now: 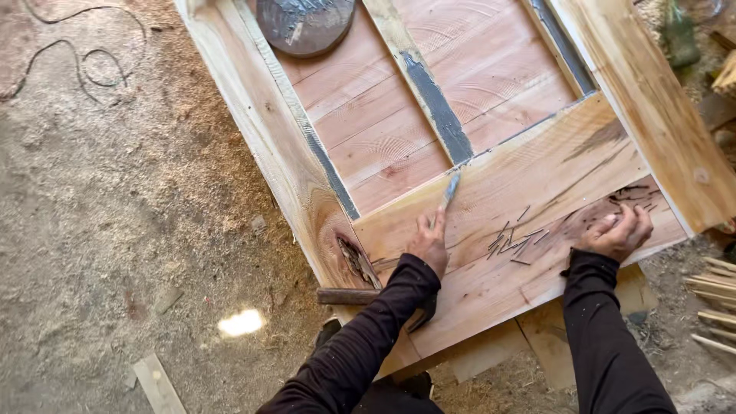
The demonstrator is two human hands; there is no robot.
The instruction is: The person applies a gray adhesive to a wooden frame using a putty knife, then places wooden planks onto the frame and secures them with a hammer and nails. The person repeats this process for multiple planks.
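A wooden door frame lies flat on the ground, with reddish panels set between pale rails. My left hand holds a thin putty knife, its blade tip at the joint where the centre bar meets the bottom rail. Dark grey filler runs along the centre bar and the panel edges. My right hand rests with curled fingers on the bottom rail, beside a dark rough patch. Several small dark splinters lie on the rail between my hands.
A round lid smeared with grey filler sits on the upper panels. A hammer handle lies by the frame's near corner. Sawdust covers the ground at left. Wood strips lie at right, scrap boards under the frame.
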